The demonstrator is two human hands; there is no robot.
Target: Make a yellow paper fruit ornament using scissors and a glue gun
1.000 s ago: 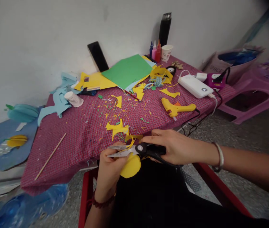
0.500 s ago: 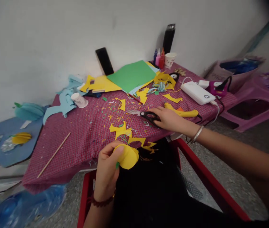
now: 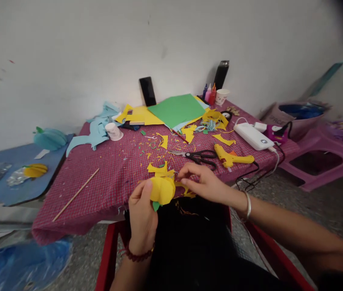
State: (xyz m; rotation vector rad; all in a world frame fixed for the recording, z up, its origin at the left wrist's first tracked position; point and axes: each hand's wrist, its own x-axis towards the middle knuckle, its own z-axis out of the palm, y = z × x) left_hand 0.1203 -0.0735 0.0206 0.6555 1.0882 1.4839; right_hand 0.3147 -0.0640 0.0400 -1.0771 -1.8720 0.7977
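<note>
My left hand [image 3: 143,214] pinches a rounded yellow paper shape [image 3: 164,190] between thumb and fingers, above my lap at the table's front edge. A green paper leaf [image 3: 156,206] sticks out at its lower side. Just to the right, my right hand [image 3: 206,184] is empty, its fingers loosely curved and apart, not touching the yellow shape. Beyond that hand, black-handled scissors [image 3: 200,155] lie on the table, blades pointing left. A yellow hot glue gun [image 3: 232,157] lies to their right. Yellow paper offcuts [image 3: 156,167] lie behind the held shape.
Green paper sheets [image 3: 177,110] and a phone [image 3: 147,91] are at the back. A paper cup [image 3: 113,131] and blue scraps [image 3: 98,125] sit left of a wooden stick [image 3: 76,195]. A white power bank [image 3: 253,136] with cables lies right. Yellow and blue paper pumpkins [image 3: 50,138] stand far left.
My right hand has let go of the scissors, leaving them on the table, and has come back toward my left hand. The yellow paper shape has turned, showing more of its leaf.
</note>
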